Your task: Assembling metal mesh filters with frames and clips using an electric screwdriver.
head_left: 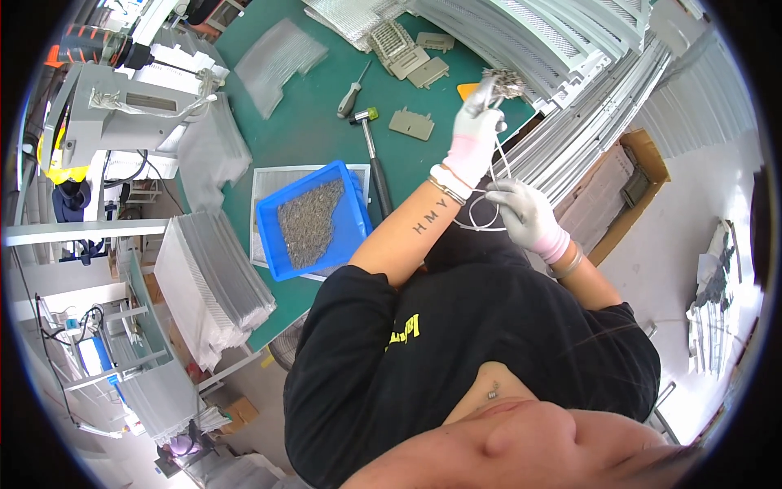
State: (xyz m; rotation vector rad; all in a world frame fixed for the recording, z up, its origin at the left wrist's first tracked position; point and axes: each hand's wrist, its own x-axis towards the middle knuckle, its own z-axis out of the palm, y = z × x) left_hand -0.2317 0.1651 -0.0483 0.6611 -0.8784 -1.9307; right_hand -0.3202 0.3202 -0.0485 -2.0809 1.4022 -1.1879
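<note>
A white cord (486,229) is strung between the two gloved hands, in front of the body at the counter's near right edge, with a slack loop hanging below. By the right hand (528,216) the cord is pinched, the fingers closed around it. The fingers of the left hand (476,130) are partly curled beside the cord's upper run and a cluster of small metal pieces (507,84); whether the cord, the pieces or both are gripped there cannot be told.

As far as can be judged, the work is partway: the cord has been taken in hand, but the loop is undrawn and no finished knot is seen. Whether any pieces have been threaded cannot be made out.

Farther out on the green counter (305,143), flat beige plates (411,124), a screwdriver (350,99) and a mallet (371,147) are laid. A blue bin (352,220) is filled partly with small metal bits (308,224). Light panels (212,285) are stacked at the left, and an open cardboard box (656,159) is placed to the right.
</note>
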